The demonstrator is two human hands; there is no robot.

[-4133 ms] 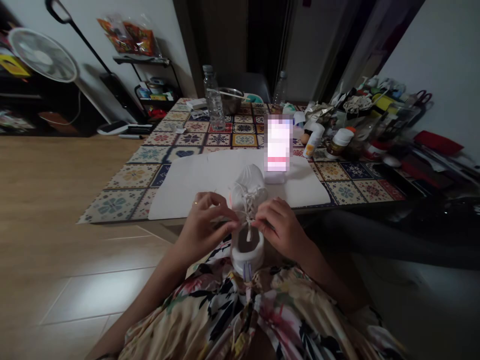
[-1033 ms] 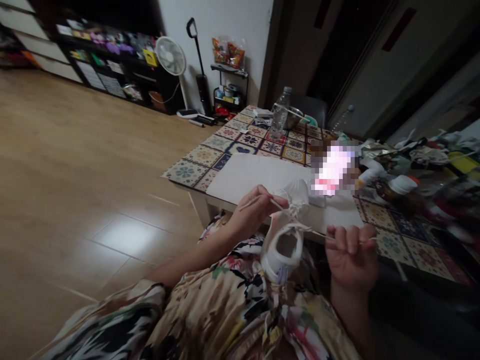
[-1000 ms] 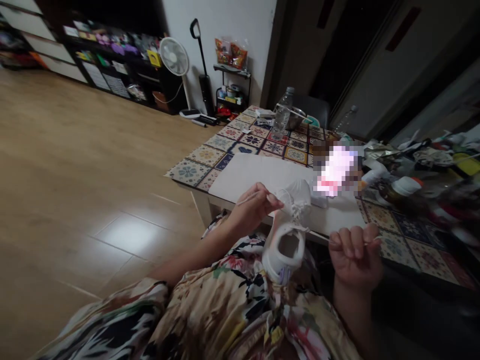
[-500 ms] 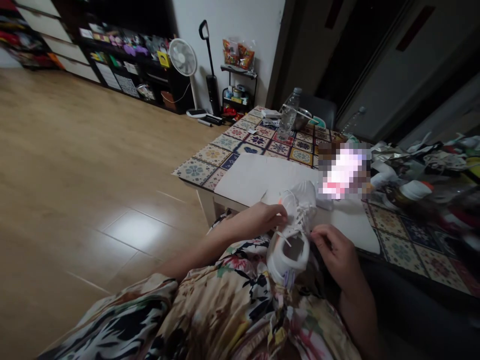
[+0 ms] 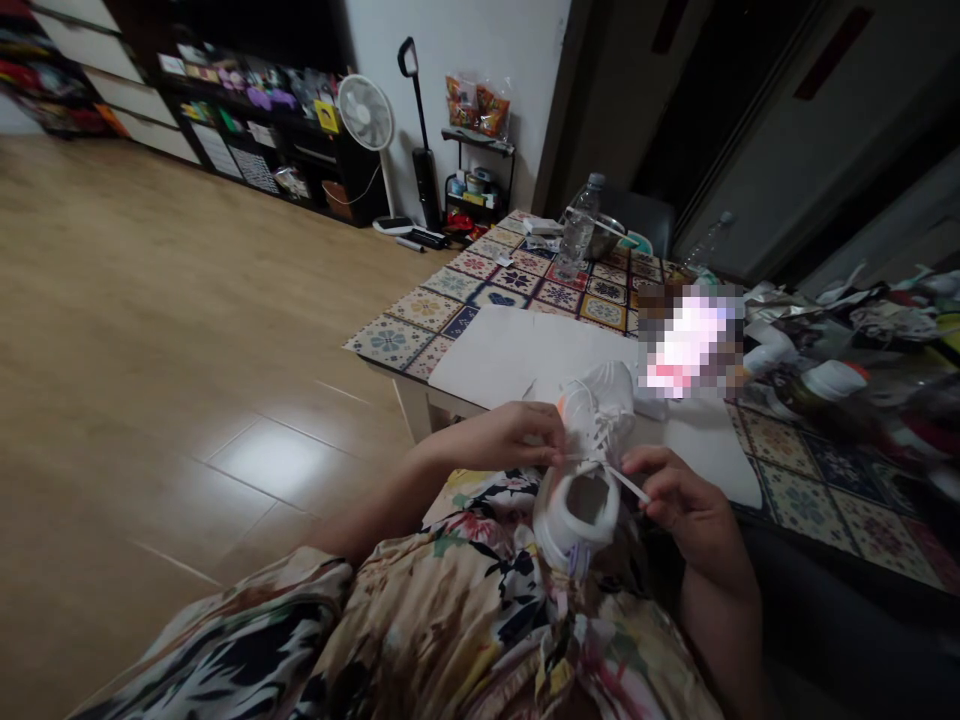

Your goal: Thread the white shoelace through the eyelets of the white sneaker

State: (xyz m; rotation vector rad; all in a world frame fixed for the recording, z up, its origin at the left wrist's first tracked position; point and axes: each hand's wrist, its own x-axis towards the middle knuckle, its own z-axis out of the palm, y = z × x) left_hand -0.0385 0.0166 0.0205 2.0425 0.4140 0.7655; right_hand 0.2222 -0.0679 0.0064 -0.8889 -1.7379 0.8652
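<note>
Two hands on it now: my right hand (image 5: 691,512) pinches the white lace (image 5: 626,477) taut, my left hand (image 5: 510,437) curls at the white sneaker (image 5: 596,400), grip hidden, shoe propped against my floral robe (image 5: 480,590) for easy reach.

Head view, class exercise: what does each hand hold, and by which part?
The right hand pinches the white lace near its free end, between thumb and fingers. The left hand is at the white sneaker's lacing; whether it grips the lace cannot be told.
</note>
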